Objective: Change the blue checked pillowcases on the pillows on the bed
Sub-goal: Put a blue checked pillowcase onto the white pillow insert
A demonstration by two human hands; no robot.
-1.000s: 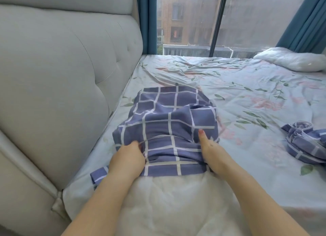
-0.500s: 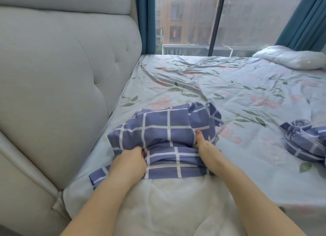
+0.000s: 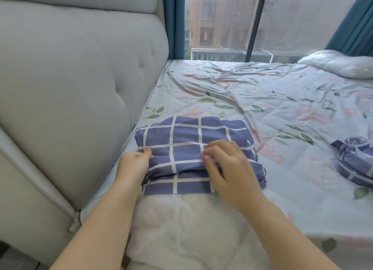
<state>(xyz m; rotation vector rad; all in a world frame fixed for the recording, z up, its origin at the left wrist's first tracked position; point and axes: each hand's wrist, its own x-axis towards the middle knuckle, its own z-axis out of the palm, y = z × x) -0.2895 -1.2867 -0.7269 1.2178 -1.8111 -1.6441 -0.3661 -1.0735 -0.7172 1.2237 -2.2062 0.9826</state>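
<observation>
A blue checked pillowcase covers the far end of a white pillow that lies along the headboard side of the bed. The pillow's near half is bare. My left hand pinches the bunched cloth at the case's left edge. My right hand lies on top of the case with fingers curled into its folds, slightly blurred. A second blue checked pillowcase sits crumpled at the right. Another white pillow without a case rests at the far right.
The bed has a wrinkled floral sheet. A padded grey headboard rises at the left, close to the pillow. A large window with teal curtains stands beyond the bed.
The blue case now lies flatter and more spread over the pillow's far end. My right hand moved from the case's right side onto its top. My left hand shifted to the left edge.
</observation>
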